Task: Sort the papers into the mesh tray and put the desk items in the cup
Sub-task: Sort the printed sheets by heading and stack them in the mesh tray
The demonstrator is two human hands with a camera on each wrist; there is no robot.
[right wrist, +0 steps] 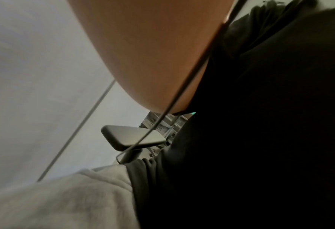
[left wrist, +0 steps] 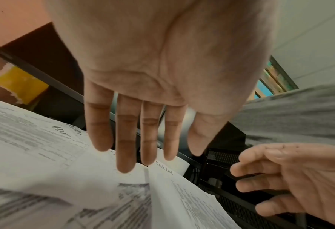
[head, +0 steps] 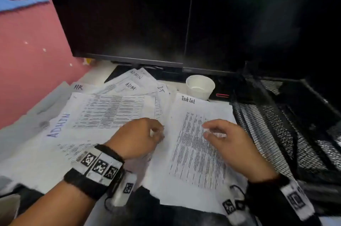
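Observation:
Printed papers lie fanned across the desk, labelled ADMIN [head: 110, 111], HR [head: 78, 87] and IT [head: 160, 89]. A "Task List" sheet [head: 195, 154] lies on top at the right, and its left edge [left wrist: 162, 186] stands slightly raised. My left hand [head: 158, 133] hovers at that edge with straight fingers [left wrist: 125, 155], holding nothing. My right hand [head: 210, 130] is over the middle of the Task List sheet with loosely spread fingers [left wrist: 249, 184], also holding nothing. The black mesh tray [head: 258, 126] stands right of the papers. A white cup [head: 200, 86] stands behind them.
Two dark monitors [head: 129, 19] fill the back of the desk, and a pink wall [head: 27, 59] closes the left side. A red paper clip [head: 222, 95] lies between the cup and the tray. The right wrist view shows only my forearm, a dark sleeve and a chair armrest [right wrist: 133, 137].

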